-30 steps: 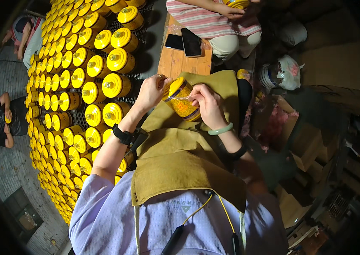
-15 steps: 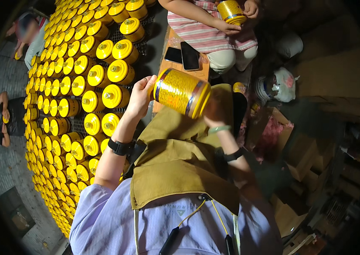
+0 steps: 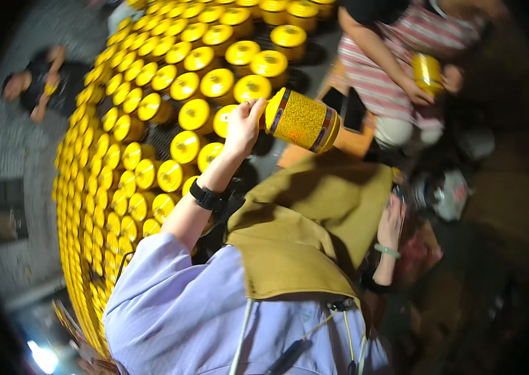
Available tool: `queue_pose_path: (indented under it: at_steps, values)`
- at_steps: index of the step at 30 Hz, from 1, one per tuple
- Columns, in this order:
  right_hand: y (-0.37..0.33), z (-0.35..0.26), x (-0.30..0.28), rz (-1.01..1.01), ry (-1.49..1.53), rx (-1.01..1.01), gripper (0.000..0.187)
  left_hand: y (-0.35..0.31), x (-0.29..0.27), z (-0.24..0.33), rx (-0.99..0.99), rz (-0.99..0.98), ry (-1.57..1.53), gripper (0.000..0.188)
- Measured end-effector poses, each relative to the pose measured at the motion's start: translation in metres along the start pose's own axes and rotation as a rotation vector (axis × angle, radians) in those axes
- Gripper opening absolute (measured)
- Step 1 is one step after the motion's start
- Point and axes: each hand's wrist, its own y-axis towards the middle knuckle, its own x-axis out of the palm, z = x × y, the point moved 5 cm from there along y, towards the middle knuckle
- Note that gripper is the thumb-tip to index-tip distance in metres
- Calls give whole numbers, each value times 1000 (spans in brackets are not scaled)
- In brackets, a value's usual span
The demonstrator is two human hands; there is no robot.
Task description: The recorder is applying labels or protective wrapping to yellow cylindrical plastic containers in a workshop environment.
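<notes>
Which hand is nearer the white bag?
Right. The right hand is left of the white bag; the left hand is farther left, holding a yellow canister.

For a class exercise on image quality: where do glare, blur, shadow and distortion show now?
Head view, lower left: a bright light glares; head view, right: the white bag looks blurred; head view, centre: shadows darken the olive apron; head view, left: fisheye bends the rows of yellow canisters; head view: the held canister shows texture.

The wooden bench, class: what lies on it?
Two dark phones lie on the wooden bench. The yellow canister in the left hand hides part of its top; anything there cannot be seen.
</notes>
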Motion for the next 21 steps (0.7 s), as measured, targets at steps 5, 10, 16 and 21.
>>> queue_pose_path:
  at_steps: [5, 10, 16, 21]
  values:
    - [-20, 28, 32, 166, -233, -213, 42, 6, -177, 56, 466, 478, 365, 22]
    - [-10, 40, 28, 334, -155, -302, 26, 0, -300, 61, 655, 685, 820, 14]
    - [14, 71, 7, 367, -108, 126, 31, 9, -341, -37, 511, 450, 1067, 14]
    - [15, 74, 15, 238, 10, 244, 35, -2, -338, -59, 350, 360, 1210, 18]
